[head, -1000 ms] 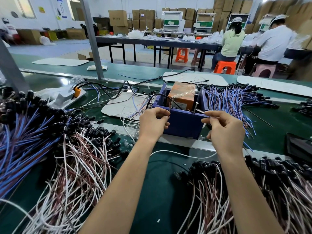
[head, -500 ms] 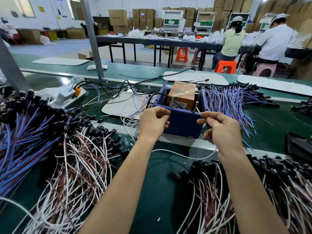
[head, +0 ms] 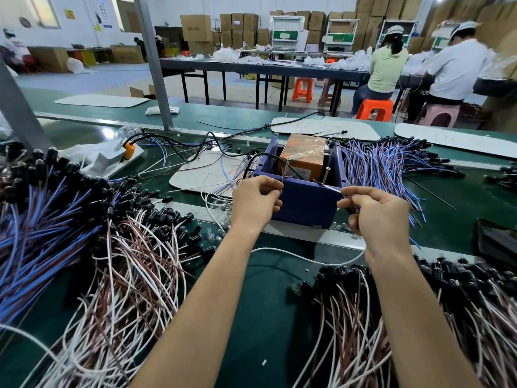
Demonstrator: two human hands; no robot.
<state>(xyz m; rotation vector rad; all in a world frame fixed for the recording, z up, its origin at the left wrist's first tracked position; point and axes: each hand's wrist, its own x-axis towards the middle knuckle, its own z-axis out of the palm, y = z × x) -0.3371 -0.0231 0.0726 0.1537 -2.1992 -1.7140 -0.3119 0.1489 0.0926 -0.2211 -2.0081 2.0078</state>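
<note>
Pinching thin wire [head: 331,188] in right hand [head: 377,217], left hand [head: 256,200] grip curled — hold unclear.

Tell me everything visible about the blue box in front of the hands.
The plastic-looking blue box stands upright on the green worktable, open on top, side walls taller than the front wall. Inside sits an orange carton under clear film; two screws stick up behind the front wall. A black cable enters over its left rim. The left hand is at its near left corner; the right hand pinches a thin wire at the right.
</note>
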